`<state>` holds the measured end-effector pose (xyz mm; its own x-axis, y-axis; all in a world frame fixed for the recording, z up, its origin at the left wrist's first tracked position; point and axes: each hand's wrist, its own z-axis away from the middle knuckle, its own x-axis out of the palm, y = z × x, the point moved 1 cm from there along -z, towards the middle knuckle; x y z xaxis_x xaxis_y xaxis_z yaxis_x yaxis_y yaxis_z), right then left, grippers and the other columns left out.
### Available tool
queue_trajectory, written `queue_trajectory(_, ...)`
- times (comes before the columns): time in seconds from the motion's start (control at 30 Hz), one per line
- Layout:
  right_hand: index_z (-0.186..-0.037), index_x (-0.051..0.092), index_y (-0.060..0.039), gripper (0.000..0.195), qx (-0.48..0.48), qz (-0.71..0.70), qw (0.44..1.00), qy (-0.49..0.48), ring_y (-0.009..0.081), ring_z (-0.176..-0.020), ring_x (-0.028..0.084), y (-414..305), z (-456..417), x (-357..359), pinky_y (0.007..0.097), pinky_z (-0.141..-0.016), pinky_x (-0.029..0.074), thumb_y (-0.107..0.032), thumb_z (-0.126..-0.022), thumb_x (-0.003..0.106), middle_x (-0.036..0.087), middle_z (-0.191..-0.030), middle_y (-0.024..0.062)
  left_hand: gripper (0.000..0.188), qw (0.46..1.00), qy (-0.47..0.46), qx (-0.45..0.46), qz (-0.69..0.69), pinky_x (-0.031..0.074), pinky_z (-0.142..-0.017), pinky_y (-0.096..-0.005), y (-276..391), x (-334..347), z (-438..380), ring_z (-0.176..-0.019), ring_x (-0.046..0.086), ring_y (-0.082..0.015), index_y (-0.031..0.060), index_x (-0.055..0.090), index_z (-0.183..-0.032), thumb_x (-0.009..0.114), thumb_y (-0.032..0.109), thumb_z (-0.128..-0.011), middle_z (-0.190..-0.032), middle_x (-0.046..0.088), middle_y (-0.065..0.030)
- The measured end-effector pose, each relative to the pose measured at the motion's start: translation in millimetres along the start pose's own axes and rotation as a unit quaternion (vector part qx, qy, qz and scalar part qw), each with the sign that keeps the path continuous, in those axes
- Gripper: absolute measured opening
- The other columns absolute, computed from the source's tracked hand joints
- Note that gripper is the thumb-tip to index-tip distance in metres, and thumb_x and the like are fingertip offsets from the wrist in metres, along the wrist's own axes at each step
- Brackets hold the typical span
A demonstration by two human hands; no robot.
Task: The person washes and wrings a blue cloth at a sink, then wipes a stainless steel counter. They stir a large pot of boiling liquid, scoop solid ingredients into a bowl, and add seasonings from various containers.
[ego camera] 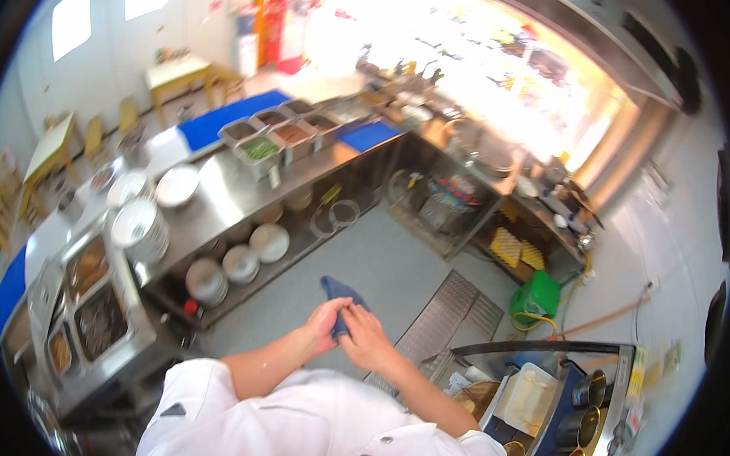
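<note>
A blue cloth (338, 290) is folded between my two hands in front of my white jacket, above the grey floor. My left hand (325, 322) presses on it from the left side of the view, and my right hand (363, 335) lies against it from the right, fingers pointing up. The hands meet at the fingertips. One end of the cloth sticks out beyond them; the part between the palms is hidden.
A steel counter (217, 210) crosses ahead, with stacked white bowls (140, 228) and steel pans of food (261, 148). Metal soup wells (100, 319) stand at left. A green bin (536, 295) is at right, near a floor grate (439, 316) and an open-topped cabinet (619, 388).
</note>
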<state>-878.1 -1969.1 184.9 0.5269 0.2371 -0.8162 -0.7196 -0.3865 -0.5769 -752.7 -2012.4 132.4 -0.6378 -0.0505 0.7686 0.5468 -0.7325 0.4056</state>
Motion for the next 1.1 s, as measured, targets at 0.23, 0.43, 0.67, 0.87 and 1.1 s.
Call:
queue_trajectory(0.23, -0.146, 0.033, -0.0001, 0.064, 0.051, -0.353, 0.923, -0.142, 0.0304, -0.142, 0.03, 24, -14, -5, 0.04, -0.115, 0.025, -0.03, -0.095, 0.056, 0.031, -0.153, 0.0191, 0.05, 0.998, -0.015, 0.057, 0.033, 0.044, -0.103, -0.0456, 59, -41, 34, -0.115, 0.059, -0.0315, -0.0015, 0.048, -0.131, 0.048, 0.03, -0.092, -0.127, 0.059, -0.0179)
queue_trajectory(0.43, -0.15, 0.023, -0.0025, 0.073, 0.198, -0.482, 0.848, 0.1, 0.027, -0.139, 0.034, 50, -117, 9, 0.0378, -0.113, 0.03, -0.036, -0.095, 0.058, 0.036, -0.15, 0.0175, 0.05, 0.997, -0.059, 0.028, 0.048, 0.044, -0.103, -0.0443, 144, -61, 18, -0.114, 0.06, -0.0309, -0.0041, 0.051, -0.13, 0.051, 0.028, -0.092, -0.13, 0.058, -0.0176)
queue_trajectory(0.67, -0.148, 0.026, -0.0015, 0.07, 0.317, -0.515, 0.796, 0.0, 0.0276, -0.132, 0.042, 75, -206, 64, 0.0396, -0.105, 0.039, -0.043, -0.098, 0.05, 0.039, -0.145, 0.0163, 0.043, 0.989, 0.022, -0.023, 0.143, 0.048, -0.098, -0.0435, 208, -113, -15, -0.105, 0.063, -0.0291, -0.0003, 0.058, -0.118, 0.06, 0.026, -0.084, -0.117, 0.065, -0.0136)
queue_trajectory(0.87, -0.132, 0.049, 0.0028, 0.055, 0.397, -0.404, 0.824, -0.007, 0.0266, -0.111, 0.059, 164, -175, 105, 0.0358, -0.088, 0.051, -0.039, -0.096, 0.056, 0.057, -0.127, 0.0164, 0.046, 0.924, 0.238, 0.117, -0.274, 0.047, -0.097, -0.0392, 329, -257, -21, -0.112, 0.059, -0.0278, 0.0026, 0.051, -0.131, 0.055, 0.023, -0.089, -0.127, 0.059, -0.0157)
queue_trajectory(1.1, -0.088, 0.065, -0.0011, 0.031, 0.561, -0.375, 0.738, 0.003, 0.0145, -0.07, 0.059, 243, -22, 134, 0.0304, -0.061, 0.047, -0.031, -0.093, 0.057, 0.064, -0.076, 0.0059, 0.075, 0.441, 0.341, 0.121, -0.821, 0.015, -0.112, -0.0609, 339, -313, -72, -0.141, 0.017, -0.0453, 0.017, 0.037, -0.146, 0.065, 0.046, -0.083, -0.156, 0.018, -0.0216)
